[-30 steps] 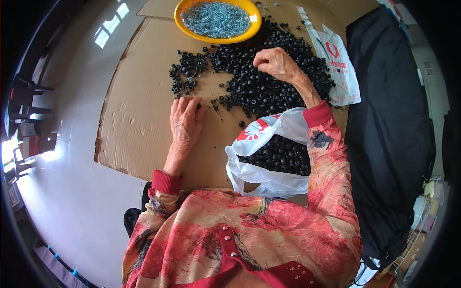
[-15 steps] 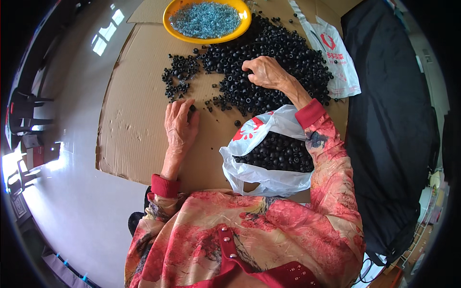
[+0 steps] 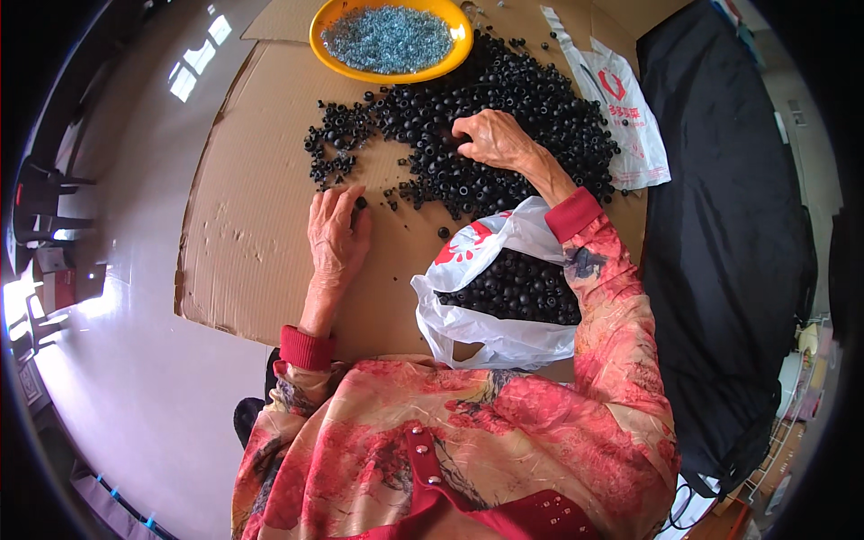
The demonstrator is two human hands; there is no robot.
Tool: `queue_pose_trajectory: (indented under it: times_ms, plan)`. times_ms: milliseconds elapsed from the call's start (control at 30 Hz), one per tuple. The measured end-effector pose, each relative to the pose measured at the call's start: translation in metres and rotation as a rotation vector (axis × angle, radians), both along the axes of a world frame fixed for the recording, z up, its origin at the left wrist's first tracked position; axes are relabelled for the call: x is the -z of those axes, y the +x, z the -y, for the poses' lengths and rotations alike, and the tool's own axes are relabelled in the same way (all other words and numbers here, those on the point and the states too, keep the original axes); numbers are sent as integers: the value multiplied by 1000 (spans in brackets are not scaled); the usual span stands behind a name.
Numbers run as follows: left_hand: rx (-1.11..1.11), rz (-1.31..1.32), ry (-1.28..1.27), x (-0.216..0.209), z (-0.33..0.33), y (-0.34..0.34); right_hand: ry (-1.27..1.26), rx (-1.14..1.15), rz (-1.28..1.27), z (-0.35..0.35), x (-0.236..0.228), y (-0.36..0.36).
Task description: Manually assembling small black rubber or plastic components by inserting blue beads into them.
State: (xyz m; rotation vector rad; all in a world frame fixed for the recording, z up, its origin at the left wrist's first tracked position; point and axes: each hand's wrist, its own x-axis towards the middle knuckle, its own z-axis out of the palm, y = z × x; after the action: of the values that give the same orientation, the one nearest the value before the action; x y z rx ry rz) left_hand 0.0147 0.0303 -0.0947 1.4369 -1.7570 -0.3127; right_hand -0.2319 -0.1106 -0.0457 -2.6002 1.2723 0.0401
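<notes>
A broad pile of black beads (image 3: 540, 117) spreads over the cardboard (image 3: 243, 180). My right hand (image 3: 495, 140) rests over the pile's middle with its fingers curled down and closed; whatever the fingertips hold is hidden. To the left, my left hand (image 3: 337, 236) lies on the cardboard with its fingers stretched forward. A black bead (image 3: 361, 203) shows by its thumb and forefinger. Just beyond those fingers is a smaller cluster of black beads (image 3: 340, 126). Nearer to me, beneath my right forearm, a white plastic bag (image 3: 504, 337) gapes around more black beads (image 3: 517, 288).
At the far edge stands a yellow bowl (image 3: 317, 40) of small pale-blue beads (image 3: 387, 40). A flattened white plastic bag (image 3: 637, 135) lies right of the pile. Black fabric (image 3: 720, 252) covers something along the right side. Pale floor (image 3: 135, 225) lies left of the cardboard.
My right hand has shifted very slightly toward me. The whole view has moved a little; my left hand and the beads look the same.
</notes>
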Motion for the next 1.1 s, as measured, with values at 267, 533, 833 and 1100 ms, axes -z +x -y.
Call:
queue_pose_trajectory:
  times_ms: [267,533,833,1100]
  plan:
    - [-1,-2,-10,2,1,0,4,23,26,-4,-10,-13]
    - [14,-8,-12,3,-1,1,-78,-98,125,-10,1,-17]
    - [-5,-81,39,3,-8,4,-184,-83,-148,-11,0,-5]
    - [-6,-145,55,2,-6,6,-251,-171,-92,-9,6,-3]
